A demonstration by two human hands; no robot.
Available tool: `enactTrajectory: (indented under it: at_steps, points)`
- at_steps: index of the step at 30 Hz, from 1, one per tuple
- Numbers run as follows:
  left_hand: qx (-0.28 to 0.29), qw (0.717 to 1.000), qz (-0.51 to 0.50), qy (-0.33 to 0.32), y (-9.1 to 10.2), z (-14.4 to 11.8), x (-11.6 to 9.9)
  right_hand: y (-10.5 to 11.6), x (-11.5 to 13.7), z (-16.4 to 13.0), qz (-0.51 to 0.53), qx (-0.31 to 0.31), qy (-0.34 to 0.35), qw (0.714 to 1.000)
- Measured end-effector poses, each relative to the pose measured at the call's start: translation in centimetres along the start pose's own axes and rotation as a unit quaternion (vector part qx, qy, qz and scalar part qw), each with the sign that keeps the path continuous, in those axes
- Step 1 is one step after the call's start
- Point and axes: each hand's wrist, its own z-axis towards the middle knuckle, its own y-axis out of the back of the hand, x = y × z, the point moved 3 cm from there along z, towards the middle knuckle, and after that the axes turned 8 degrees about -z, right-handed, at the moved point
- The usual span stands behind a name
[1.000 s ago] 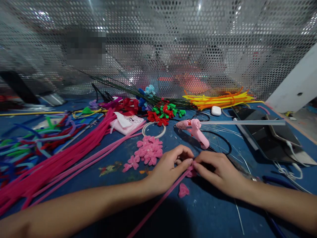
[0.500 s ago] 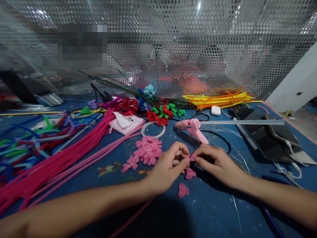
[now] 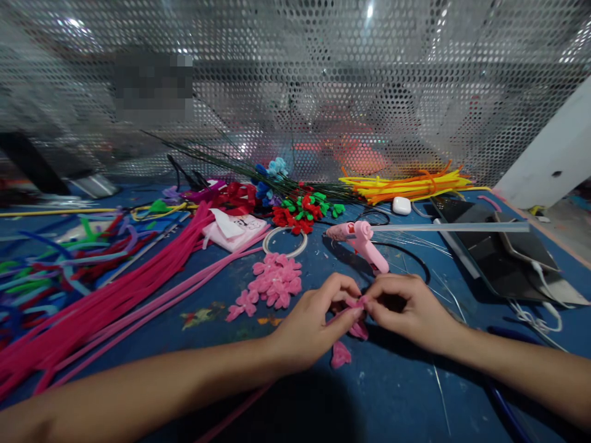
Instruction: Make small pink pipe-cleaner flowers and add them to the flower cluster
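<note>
Pink pipe cleaner (image 3: 355, 306): fuzzy, matt chenille, pinched between left hand (image 3: 314, 320) and right hand (image 3: 406, 307).
Petal piece (image 3: 340, 355): same soft, fluffy pile, matt.
Finished pink flowers (image 3: 277, 282): velvety chenille, no shine.
Long pink stems (image 3: 115, 295): fuzzy, bright, matt.
Glue gun (image 3: 362, 241): smooth pink plastic, slight gloss.
Glue stick (image 3: 452, 227): clear, glassy, smooth.
Table (image 3: 392, 394): blue, matt, scuffed and speckled.
Back panel (image 3: 323, 80): perforated metal, shiny.
Tablet (image 3: 484, 258): dark, glossy.
</note>
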Motion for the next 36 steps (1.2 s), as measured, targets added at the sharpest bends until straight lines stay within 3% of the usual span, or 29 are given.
enactTrajectory:
  at_steps: [4,11,20,29,36]
  points:
    - [-0.018,1.0,-0.011,0.012,0.16,0.17,0.05,0.03,-0.08,0.07,0.005,-0.006,-0.002,1.0]
    - [-0.005,0.995,0.104,-0.007,0.32,0.4,-0.61,0.09,0.3,-0.13,-0.005,-0.02,0.012,1.0]
    - [0.051,0.992,0.106,-0.043,0.32,0.49,-0.41,-0.65,0.3,-0.21,0.021,0.057,0.019,0.998]
    - [0.076,0.99,0.112,-0.046,0.22,0.59,-0.07,-0.75,-0.34,0.01,0.09,0.11,-0.031,0.989]
    - [0.089,0.981,0.156,-0.071,-0.03,0.43,-0.33,-0.74,-0.07,-0.14,0.029,0.119,0.008,0.992]
